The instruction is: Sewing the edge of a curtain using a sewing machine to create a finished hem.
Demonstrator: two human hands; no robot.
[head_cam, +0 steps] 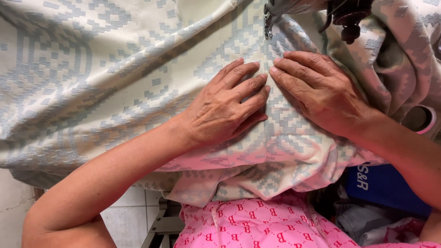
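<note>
The cloth is cream with a grey-blue woven pattern, spread wide and bunched at your lap. Your left hand and right hand lie flat upon it, fingers released, fingertips nearly touching below the sewing machine foot.

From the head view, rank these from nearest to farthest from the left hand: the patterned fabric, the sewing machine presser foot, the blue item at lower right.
Measured from the left hand:
1. Patterned fabric: directly under the palm, touching.
2. Presser foot: above the fingertips, near the top edge.
3. Blue item: lower right, beyond the right forearm.
</note>
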